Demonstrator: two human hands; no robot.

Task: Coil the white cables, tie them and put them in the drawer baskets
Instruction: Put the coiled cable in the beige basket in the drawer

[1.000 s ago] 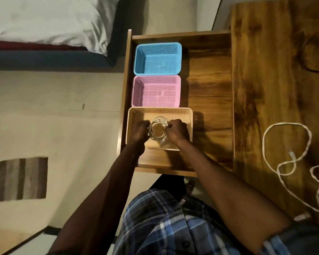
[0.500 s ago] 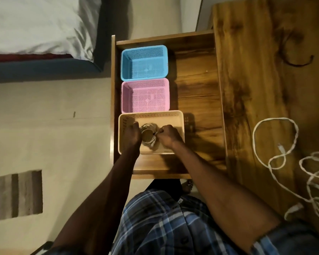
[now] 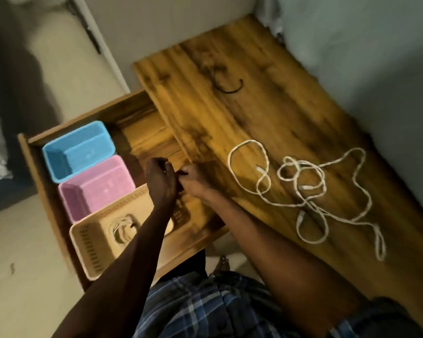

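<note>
A coiled white cable (image 3: 123, 229) with a dark tie on it lies in the beige basket (image 3: 88, 242), the nearest basket in the open drawer (image 3: 142, 132). Behind it sit a pink basket (image 3: 95, 191) and a blue basket (image 3: 76, 152), both with nothing in them. Loose white cables (image 3: 300, 189) sprawl tangled on the wooden tabletop (image 3: 254, 113). My left hand (image 3: 160, 181) and my right hand (image 3: 193, 181) hover close together above the drawer by the tabletop's edge. Their fingers are loosely curled, and I see nothing held in them.
A short black tie (image 3: 230, 89) lies at the far end of the tabletop. A grey surface (image 3: 364, 69) borders the table on the right. Pale floor (image 3: 22, 276) lies left of the drawer. My checked shirt (image 3: 205, 308) fills the bottom.
Both hands let go of the coil and left it in the beige basket. They rose and moved right toward the tabletop, and my view swung right over the loose cables.
</note>
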